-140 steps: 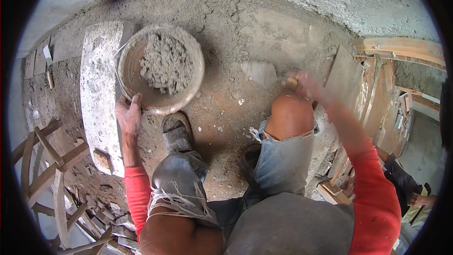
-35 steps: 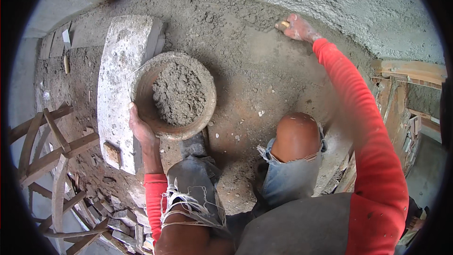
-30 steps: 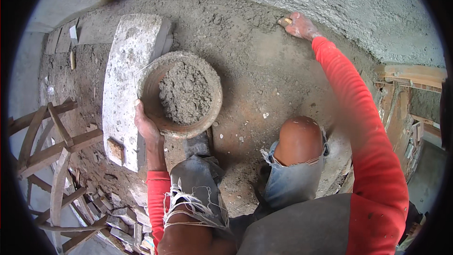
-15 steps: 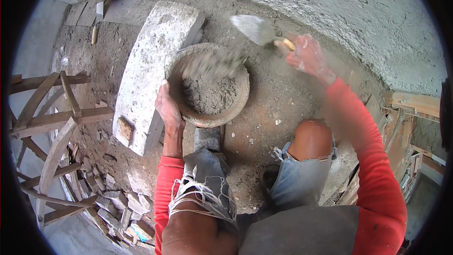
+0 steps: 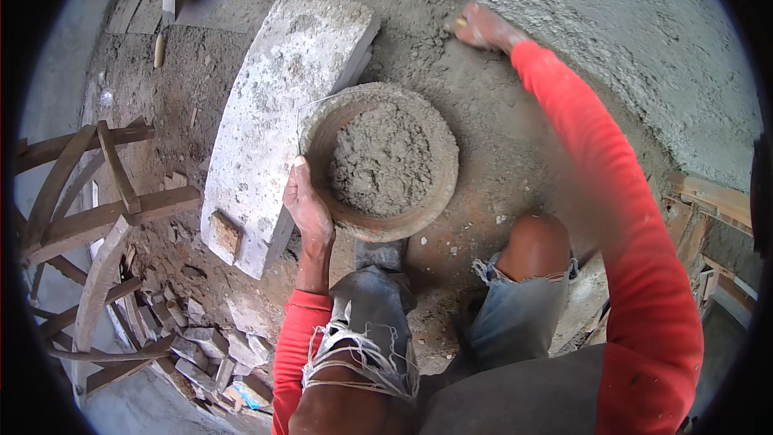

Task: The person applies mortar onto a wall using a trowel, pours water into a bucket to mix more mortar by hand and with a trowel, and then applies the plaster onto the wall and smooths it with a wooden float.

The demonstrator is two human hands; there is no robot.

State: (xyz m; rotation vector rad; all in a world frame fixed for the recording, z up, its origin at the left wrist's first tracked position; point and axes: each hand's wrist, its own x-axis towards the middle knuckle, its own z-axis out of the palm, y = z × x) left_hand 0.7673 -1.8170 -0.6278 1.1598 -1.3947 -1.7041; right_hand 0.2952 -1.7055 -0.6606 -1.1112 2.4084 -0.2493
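My left hand point(image 5: 310, 205) grips the near-left side of a round clay-coloured bowl point(image 5: 443, 161) holding grey mortar point(image 5: 378, 157). My right hand point(image 5: 485, 29), blurred, reaches to the top centre, closed round a trowel's pale handle point(image 5: 460, 22) low on rough mortar-covered ground point(image 5: 423, 48) at the foot of the rough wall point(image 5: 620, 24); the blade is hidden. Beside the bowl's left lies a long white speckled slab point(image 5: 262, 97) with a small brown block point(image 5: 225, 234) on it. My bare right knee point(image 5: 531, 246) is bent below the bowl's right.
Curved wooden frames point(image 5: 105, 217) stand at the left above a pile of broken rubble point(image 5: 209, 342). A pale-handled tool point(image 5: 159, 50) lies at the upper left. Wooden planks point(image 5: 713, 201) line the right side.
Half a second ago the trowel blade showed beside the bowl with mortar blurred in motion; now my right hand has moved up toward the wall's foot. My left hand stays on the bowl.
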